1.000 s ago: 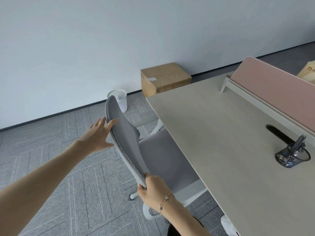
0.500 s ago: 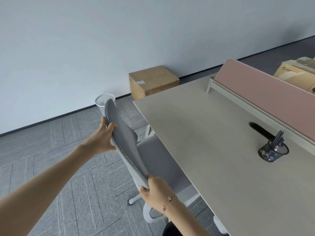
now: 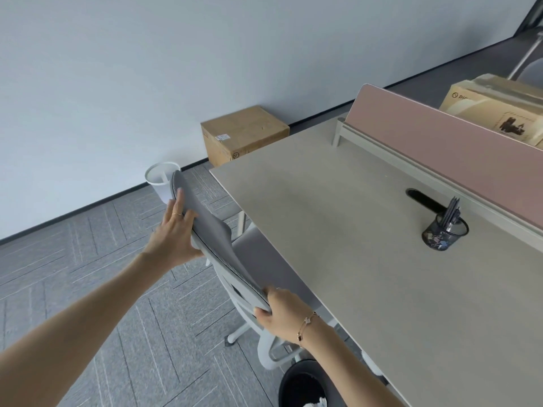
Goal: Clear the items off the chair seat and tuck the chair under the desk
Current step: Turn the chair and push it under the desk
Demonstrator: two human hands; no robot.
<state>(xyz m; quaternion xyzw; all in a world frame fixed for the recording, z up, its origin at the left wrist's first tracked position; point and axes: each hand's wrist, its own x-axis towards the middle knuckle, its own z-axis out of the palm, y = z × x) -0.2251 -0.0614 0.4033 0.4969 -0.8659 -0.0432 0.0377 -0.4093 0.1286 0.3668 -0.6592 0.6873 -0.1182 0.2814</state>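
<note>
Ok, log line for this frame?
phase: tucking | left hand: on chair backrest | right hand: gripping backrest | seat: partly under desk

**Room and background only**

I see a plain pale wall [image 3: 147, 69] with a dark baseboard, and grey patterned carpet tiles [image 3: 88, 274]. Brown cardboard box [image 3: 244, 133] against the wall, white bin [image 3: 160, 179] near it. Pink divider panel [image 3: 455, 142], another carton [image 3: 493, 107] behind. Black bin [image 3: 305, 383] bottom edge. Even, soft light.

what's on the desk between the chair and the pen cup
Nothing: in the head view the desk is bare from the chair to the pen cup.
</note>
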